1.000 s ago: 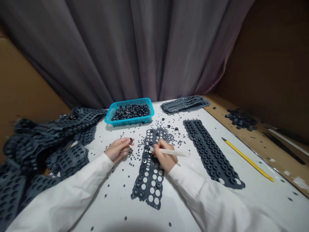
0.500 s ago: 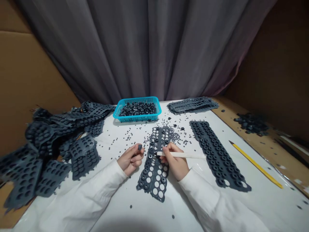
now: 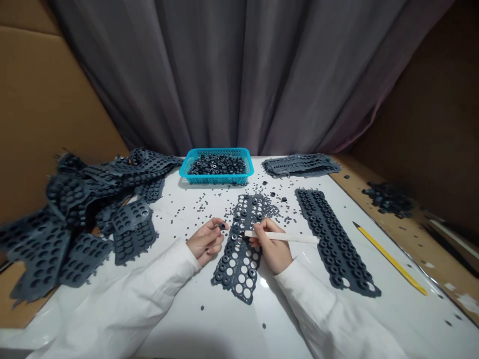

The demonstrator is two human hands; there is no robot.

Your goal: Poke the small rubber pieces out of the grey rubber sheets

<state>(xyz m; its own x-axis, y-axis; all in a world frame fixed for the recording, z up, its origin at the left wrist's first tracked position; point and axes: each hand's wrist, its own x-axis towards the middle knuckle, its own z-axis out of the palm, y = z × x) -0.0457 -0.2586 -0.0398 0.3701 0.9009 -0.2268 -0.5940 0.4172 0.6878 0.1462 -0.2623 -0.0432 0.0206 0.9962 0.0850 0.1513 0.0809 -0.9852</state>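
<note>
While the perforated dark strip [image 3: 238, 259] lies around the middle of the white tabletop [image 3: 224, 331], running from the near edge's side toward the far edge, both hands stay close beside it. Many of its round holes show white, and others carry dark rings. The left hand [image 3: 205, 242] has its thumb and forefinger almost closed, pinching a small dark piece [image 3: 221, 226], just off the strip's left side. Compared with one second ago, this hand has come nearer to the strip; in my judgement, this brings the piece and the tool to the same working area. The right hand [image 3: 273, 247] keeps its fingers curled tightly around a white stick [image 3: 295, 238]; its end is over the strip, but I cannot tell if it touches. Many tiny dark discs [image 3: 202, 307] are scattered around. Toward the far edge stands a blue basket [image 3: 217, 179] with dark pieces inside. A second strip [image 3: 336, 242] lies to the right, and beyond it a yellow pencil [image 3: 389, 258], near the right edge. Folded strips [image 3: 301, 164] rest at the far right corner; more strips [image 3: 130, 224] heap along the left edge.
</note>
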